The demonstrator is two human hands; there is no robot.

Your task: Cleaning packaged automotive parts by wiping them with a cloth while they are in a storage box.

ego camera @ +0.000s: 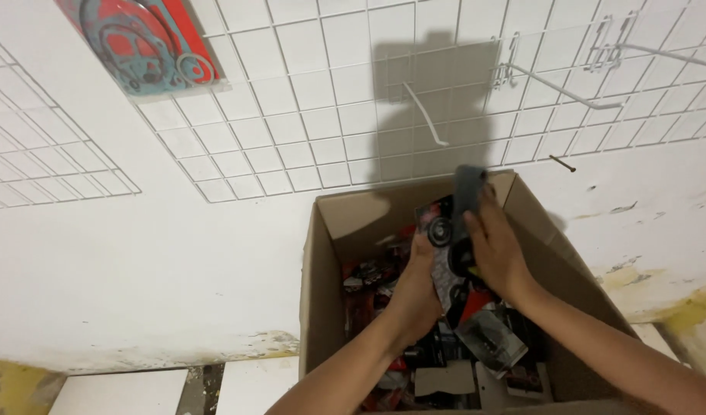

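Both hands, left hand (418, 288) and right hand (495, 250), gripped a dark packaged part (453, 230) above the far end of the cardboard box (322, 292).

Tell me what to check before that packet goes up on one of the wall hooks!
1. Both hands on the packet: ok. The left hand holds the blister-packed part from below, and the right hand grips its side.
2. Packet lifted out of the cardboard box: ok, it is above the other packets.
3. A free hook: ok. The white hook on the wire grid panel carries nothing.
4. Hang hole at the packet's top: cannot tell, fingers and the grey card top hide it.
5. Path up to the hook: ok, nothing lies between.
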